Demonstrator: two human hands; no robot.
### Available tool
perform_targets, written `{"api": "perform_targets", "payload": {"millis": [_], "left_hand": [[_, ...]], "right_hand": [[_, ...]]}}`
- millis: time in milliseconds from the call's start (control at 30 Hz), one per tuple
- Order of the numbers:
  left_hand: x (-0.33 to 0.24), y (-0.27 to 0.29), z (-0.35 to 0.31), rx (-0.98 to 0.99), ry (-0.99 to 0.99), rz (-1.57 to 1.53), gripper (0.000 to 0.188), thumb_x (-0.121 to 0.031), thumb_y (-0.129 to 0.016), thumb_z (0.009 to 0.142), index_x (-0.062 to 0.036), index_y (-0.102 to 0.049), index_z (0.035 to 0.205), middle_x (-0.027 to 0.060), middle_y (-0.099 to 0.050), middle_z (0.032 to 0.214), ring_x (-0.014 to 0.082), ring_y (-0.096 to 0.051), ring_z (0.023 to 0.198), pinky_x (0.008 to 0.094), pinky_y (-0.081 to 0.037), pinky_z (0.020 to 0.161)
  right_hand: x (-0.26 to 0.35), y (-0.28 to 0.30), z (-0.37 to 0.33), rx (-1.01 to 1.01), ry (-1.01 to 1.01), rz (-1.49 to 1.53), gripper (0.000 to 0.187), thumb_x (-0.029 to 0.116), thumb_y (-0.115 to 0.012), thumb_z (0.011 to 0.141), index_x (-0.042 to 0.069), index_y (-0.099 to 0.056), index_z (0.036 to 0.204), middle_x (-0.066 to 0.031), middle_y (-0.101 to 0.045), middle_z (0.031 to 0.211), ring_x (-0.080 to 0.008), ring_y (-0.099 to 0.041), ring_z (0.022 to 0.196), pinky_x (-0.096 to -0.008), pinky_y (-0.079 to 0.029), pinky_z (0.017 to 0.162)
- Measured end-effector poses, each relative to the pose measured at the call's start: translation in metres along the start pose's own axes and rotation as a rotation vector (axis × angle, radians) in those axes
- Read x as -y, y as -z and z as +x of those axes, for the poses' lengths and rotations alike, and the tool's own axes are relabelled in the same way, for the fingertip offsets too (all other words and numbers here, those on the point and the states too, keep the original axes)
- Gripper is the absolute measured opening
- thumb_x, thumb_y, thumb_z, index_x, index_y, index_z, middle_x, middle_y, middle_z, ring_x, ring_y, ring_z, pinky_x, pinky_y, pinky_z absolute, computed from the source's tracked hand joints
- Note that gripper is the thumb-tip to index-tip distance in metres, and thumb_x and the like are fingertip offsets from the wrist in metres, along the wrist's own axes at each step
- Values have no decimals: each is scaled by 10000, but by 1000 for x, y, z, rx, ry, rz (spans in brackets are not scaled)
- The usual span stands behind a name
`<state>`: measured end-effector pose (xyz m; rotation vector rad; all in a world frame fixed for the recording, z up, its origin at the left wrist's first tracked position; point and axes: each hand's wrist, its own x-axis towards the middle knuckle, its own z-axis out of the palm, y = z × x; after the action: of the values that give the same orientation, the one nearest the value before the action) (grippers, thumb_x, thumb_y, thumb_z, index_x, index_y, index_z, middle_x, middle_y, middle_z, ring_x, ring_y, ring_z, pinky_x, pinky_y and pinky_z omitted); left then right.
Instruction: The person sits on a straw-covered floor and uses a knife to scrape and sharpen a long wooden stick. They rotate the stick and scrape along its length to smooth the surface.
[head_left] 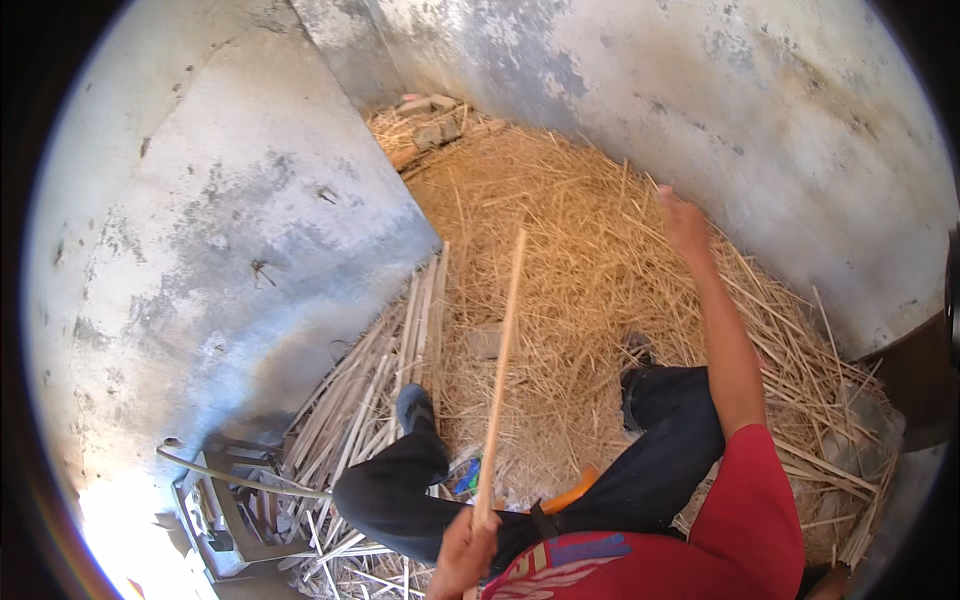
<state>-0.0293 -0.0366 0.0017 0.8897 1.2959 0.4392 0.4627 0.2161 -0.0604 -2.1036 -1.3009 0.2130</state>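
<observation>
One pale strip (502, 370) held by the left hand (464, 550), the right hand (686, 228) stretched out toward the wall (790, 160)

Fingers of the left hand wrap the strip near its lower end, which runs on below the grip toward the lower edge, where its tip is hard to follow. The strip's long upper part leans slightly right, its far end over the loose shavings (575, 240). The right hand is small and turned so that its grip barely reads; I cannot tell whether it is closed, spread or holding something thin.

Dark trousers (650, 450) cover part of the floor litter, and the right shoe (636, 352) nearly merges with the shadow about it. An orange thing (572, 490) shows only in part beside the trousers; a blue scrap (467, 478) lies near the strip, its kind unclear. Glare washes out the lower left corner, beside a wooden frame (240, 545) and a curved rod (245, 478).

Long strips lie in a bundle (385, 355) by the left shoe (414, 408), and more strips (815, 440) line the right side. A wall corner (400, 215) juts in, partly blocking the view toward some bricks (436, 132). The red shirt (640, 570) bears a pale and blue print, steeply foreshortened.
</observation>
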Motion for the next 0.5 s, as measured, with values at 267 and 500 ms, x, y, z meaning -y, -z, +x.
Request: {"api": "perform_targets", "payload": {"millis": [267,500], "left_hand": [[-38,-10,37,130,-224,-127,275,-235,-469,992,-35,-485,1179,-30,-431,582,30,-338,422,194,-267,369],[-40,-23,21,134,-265,-53,330,-215,-436,987,12,-475,1224,-29,-416,573,31,-328,440,188,-268,390]], "right_hand": [[151,-31,-170,311,793,136,599,702,-563,771,122,-663,660,-78,-570,522,-250,-593,478,-371,-449,452],[125,-51,-131,155,641,58,658,754,-543,738,116,-616,592,-63,-525,459,-256,-562,414,-377,-423,396]]}}
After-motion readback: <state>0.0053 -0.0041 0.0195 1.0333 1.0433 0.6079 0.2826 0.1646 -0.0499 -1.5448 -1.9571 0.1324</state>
